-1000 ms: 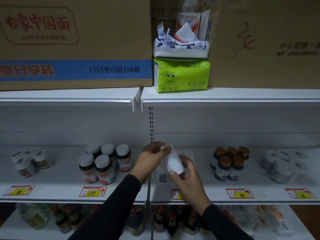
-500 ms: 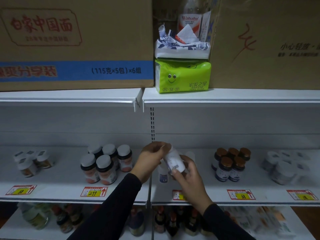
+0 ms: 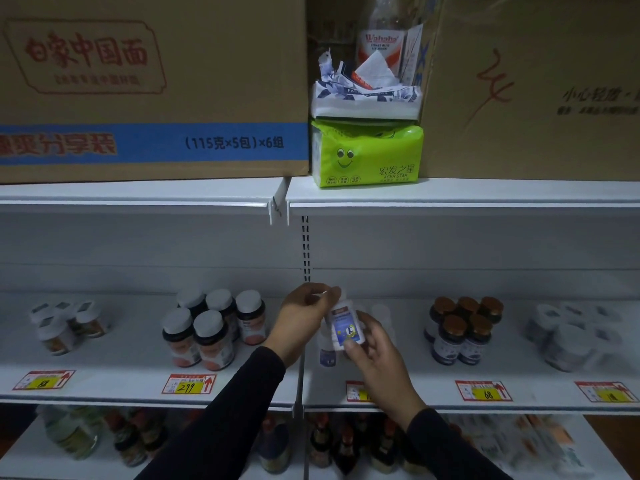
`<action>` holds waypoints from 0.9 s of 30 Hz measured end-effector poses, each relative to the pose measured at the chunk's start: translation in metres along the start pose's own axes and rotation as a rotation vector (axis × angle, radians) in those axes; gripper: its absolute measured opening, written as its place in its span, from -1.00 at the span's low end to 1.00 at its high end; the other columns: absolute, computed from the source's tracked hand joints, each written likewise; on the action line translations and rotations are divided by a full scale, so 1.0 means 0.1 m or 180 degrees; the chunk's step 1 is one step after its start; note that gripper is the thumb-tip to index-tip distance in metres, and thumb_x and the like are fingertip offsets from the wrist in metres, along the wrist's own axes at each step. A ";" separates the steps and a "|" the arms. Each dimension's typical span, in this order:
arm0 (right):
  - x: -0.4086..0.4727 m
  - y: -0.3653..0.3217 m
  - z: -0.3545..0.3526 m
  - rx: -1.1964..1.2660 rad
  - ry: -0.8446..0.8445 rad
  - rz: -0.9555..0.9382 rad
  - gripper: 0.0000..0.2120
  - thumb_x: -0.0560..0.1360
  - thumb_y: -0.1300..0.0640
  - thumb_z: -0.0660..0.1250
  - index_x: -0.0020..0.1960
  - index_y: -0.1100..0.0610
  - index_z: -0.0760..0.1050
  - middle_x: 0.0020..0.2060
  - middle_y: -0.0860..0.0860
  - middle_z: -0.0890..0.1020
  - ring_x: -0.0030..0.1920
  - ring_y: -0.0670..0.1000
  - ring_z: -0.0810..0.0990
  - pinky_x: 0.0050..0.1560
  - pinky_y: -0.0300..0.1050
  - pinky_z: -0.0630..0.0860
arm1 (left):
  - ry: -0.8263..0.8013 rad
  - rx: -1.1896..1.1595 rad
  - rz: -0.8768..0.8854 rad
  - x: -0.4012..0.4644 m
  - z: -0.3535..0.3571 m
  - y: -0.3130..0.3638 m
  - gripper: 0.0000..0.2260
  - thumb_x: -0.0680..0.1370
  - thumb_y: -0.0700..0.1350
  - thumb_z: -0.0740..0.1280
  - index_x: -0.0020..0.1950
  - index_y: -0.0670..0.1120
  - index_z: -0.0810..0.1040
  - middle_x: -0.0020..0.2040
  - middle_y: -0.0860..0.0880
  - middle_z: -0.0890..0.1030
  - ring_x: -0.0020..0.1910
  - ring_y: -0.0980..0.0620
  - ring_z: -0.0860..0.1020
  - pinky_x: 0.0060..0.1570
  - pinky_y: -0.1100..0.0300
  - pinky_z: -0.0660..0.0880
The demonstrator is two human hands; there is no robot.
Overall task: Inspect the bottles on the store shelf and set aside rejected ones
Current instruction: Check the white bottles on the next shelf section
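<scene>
Hands (image 3: 304, 315) meet just below frame centre, in front of the middle shelf (image 3: 138, 375), and both hold one small white bottle (image 3: 344, 325). Left hand: fingers curled round the bottle's cap end, at 11 o'clock from the bottle body. Right hand (image 3: 377, 358): thumb and fingers pinch the lower body from 5 o'clock. Bottle attitude: tilted, cap toward 11 o'clock, blue-and-white label facing the camera, held clear of the shelf surface.

Middle shelf contents, referenced from the held bottle:
- 9 o'clock, near: group of white-capped bottles (image 3: 211, 327) with orange labels, upright.
- 9 o'clock, far: cluster of small jars (image 3: 65, 323), blurred.
- 3 o'clock: five dark bottles with brown caps (image 3: 462, 332), upright, touching one another.
- 3 o'clock, far: white containers (image 3: 571, 336), blurred.
- 7 o'clock, just behind the hands: another small white bottle (image 3: 327, 353), partly hidden.

Price tags (image 3: 188, 384) line the shelf's front edge. At 12 o'clock, on the upper shelf, a green tissue pack (image 3: 367, 154) sits between two cardboard boxes (image 3: 152, 84). Contents of the lower shelf at 6 o'clock are too dark to identify.
</scene>
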State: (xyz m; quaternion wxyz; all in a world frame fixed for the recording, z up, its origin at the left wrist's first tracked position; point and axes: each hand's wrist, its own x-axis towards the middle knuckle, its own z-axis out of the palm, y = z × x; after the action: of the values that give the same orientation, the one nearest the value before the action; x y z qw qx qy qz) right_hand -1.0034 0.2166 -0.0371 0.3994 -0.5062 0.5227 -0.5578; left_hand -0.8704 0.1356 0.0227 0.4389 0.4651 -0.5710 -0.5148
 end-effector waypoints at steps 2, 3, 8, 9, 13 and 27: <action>0.00 0.01 -0.01 -0.0036 0.0006 0.0004 -0.67 0.62 0.19 0.25 0.35 -0.02 0.38 0.09 -0.11 0.66 0.10 -0.13 0.63 0.11 -0.19 0.56 | -0.0040 0.0085 -0.0008 0.00 -0.01 -0.01 -0.83 0.53 -0.02 0.41 0.02 -0.10 0.61 -0.18 0.00 0.63 -0.36 0.25 0.52 -0.33 0.37 0.41; 0.01 0.01 -0.01 -0.0027 -0.0008 0.0006 -0.69 0.63 0.17 0.23 0.35 -0.04 0.39 0.08 -0.14 0.66 0.11 -0.13 0.62 0.14 -0.18 0.55 | -0.0047 0.0090 -0.0006 0.01 -0.01 -0.01 -0.84 0.54 -0.04 0.40 0.01 -0.11 0.61 -0.20 0.01 0.62 -0.39 0.28 0.51 -0.35 0.39 0.40; 0.00 0.01 0.01 0.0006 0.0032 -0.0033 -0.63 0.55 0.03 0.24 0.35 0.00 0.40 0.10 -0.13 0.66 0.13 -0.10 0.62 0.16 -0.17 0.55 | -0.0013 0.0072 -0.0014 -0.01 0.00 0.00 -0.86 0.53 -0.06 0.41 0.00 -0.12 0.60 -0.24 0.02 0.60 -0.44 0.28 0.48 -0.37 0.39 0.40; 0.00 0.02 0.01 0.0000 0.0027 -0.0033 -0.62 0.53 0.02 0.23 0.34 -0.01 0.40 0.10 -0.12 0.66 0.13 -0.09 0.62 0.15 -0.18 0.55 | -0.0023 0.0082 -0.0021 -0.01 0.00 0.00 -0.86 0.53 -0.05 0.41 -0.01 -0.11 0.60 -0.24 0.02 0.60 -0.44 0.28 0.48 -0.37 0.39 0.40; -0.01 0.02 0.00 -0.0023 0.0005 -0.0059 -0.73 0.64 0.17 0.20 0.29 -0.09 0.41 0.08 -0.13 0.66 0.12 -0.13 0.61 0.08 -0.27 0.54 | -0.0108 0.0149 -0.0014 -0.04 -0.01 0.01 -0.87 0.54 -0.03 0.39 0.01 -0.06 0.58 -0.18 0.00 0.62 -0.37 0.25 0.51 -0.34 0.36 0.42; -0.05 -0.07 -0.04 -0.0342 -0.0093 -0.0201 -0.40 0.46 0.16 0.49 0.42 -0.05 0.34 0.14 -0.30 0.60 0.16 -0.19 0.59 0.08 -0.30 0.53 | -0.0622 0.0108 -0.1314 -0.19 0.02 0.14 -0.63 0.60 0.19 0.21 -0.07 -0.08 0.59 -0.39 -0.05 0.58 -0.50 0.08 0.47 -0.47 0.33 0.37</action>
State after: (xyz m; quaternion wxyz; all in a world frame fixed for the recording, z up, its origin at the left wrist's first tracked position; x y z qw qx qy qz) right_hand -1.0055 0.2230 -0.0304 0.3614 -0.5512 0.5297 -0.5339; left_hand -0.8703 0.1549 0.0363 0.2590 0.5272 -0.5122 -0.6266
